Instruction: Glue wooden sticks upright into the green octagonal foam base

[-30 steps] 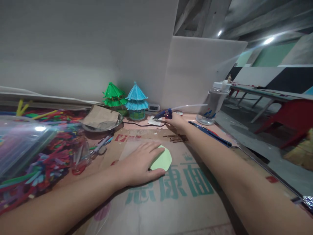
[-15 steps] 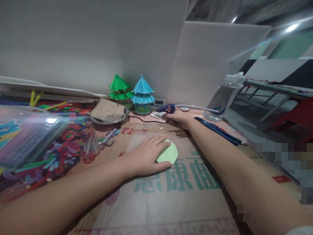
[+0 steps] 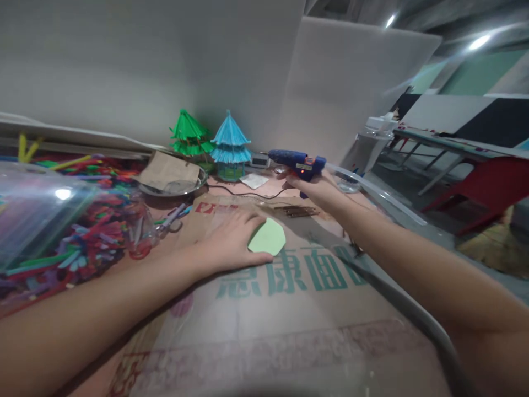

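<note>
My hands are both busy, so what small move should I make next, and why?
I'd probably bring the glue gun down over the pale green paper. Your right hand holds the gun up, its red light showing and its nozzle aimed off the paper, while your left hand rests at the paper's edge.

Looks forward and down from the wearer's head, as the sole view; faces a pale wall [image 3: 144, 66] nearly head-on, with cardboard [image 3: 289, 320] close below, left hand [image 3: 231, 240] and right hand [image 3: 324, 189] mid-frame, a red chair [image 3: 496, 187] well beyond at right.
</note>
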`<act>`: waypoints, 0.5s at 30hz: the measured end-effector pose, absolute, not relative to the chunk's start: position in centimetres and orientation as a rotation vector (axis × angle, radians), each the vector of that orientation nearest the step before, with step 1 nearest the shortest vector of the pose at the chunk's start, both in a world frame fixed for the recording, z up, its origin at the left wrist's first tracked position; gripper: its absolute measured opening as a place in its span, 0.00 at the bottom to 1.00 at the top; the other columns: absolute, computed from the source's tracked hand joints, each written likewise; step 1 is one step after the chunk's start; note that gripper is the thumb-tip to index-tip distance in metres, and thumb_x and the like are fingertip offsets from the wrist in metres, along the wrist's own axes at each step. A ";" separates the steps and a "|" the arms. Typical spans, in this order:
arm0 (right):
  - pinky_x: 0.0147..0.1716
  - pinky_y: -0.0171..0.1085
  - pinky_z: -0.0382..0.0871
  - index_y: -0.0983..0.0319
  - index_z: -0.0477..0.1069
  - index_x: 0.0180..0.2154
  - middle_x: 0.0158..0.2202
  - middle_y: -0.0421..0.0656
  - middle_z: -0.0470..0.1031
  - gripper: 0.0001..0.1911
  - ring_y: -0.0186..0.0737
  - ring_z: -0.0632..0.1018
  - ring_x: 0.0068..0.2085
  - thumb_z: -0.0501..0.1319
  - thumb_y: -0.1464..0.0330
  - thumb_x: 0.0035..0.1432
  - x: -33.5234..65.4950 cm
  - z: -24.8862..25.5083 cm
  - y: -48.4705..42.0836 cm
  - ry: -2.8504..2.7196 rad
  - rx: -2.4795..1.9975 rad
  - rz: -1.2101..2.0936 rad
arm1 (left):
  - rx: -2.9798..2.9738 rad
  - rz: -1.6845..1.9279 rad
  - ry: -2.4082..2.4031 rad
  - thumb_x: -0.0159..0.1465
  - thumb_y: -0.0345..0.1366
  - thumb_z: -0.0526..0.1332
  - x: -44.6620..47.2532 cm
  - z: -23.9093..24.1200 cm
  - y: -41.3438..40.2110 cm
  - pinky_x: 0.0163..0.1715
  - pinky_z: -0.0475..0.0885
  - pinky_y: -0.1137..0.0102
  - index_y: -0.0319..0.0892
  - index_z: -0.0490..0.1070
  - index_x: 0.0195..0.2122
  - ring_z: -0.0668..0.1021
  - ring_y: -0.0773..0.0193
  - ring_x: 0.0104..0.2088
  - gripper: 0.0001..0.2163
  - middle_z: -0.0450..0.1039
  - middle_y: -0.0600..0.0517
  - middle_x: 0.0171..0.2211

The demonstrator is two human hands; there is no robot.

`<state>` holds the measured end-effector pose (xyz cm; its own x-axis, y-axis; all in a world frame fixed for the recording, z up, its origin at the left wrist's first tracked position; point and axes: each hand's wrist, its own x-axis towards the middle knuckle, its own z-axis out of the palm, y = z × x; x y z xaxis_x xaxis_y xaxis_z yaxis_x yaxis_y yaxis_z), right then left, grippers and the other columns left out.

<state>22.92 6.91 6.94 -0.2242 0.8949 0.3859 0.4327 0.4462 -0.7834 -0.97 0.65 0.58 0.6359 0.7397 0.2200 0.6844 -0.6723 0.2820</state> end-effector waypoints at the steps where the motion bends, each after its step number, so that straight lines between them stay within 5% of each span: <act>1: 0.42 0.40 0.75 0.60 0.77 0.44 0.46 0.47 0.83 0.15 0.44 0.83 0.41 0.67 0.58 0.58 23.3 6.9 5.8 -1.847 -1.084 0.674 | 2.687 0.490 1.156 0.59 0.58 0.67 -1.2 0.7 0.7 0.62 0.67 0.49 0.39 0.67 0.62 0.70 0.41 0.63 0.37 0.67 0.37 0.63; 15: 0.45 0.44 0.75 0.57 0.80 0.38 0.40 0.46 0.83 0.22 0.49 0.82 0.45 0.64 0.45 0.58 25.3 5.4 1.9 -2.000 -1.088 0.909 | 2.702 0.444 1.112 0.62 0.54 0.65 -4.0 1.2 -1.3 0.60 0.68 0.51 0.42 0.69 0.60 0.72 0.42 0.61 0.30 0.71 0.41 0.61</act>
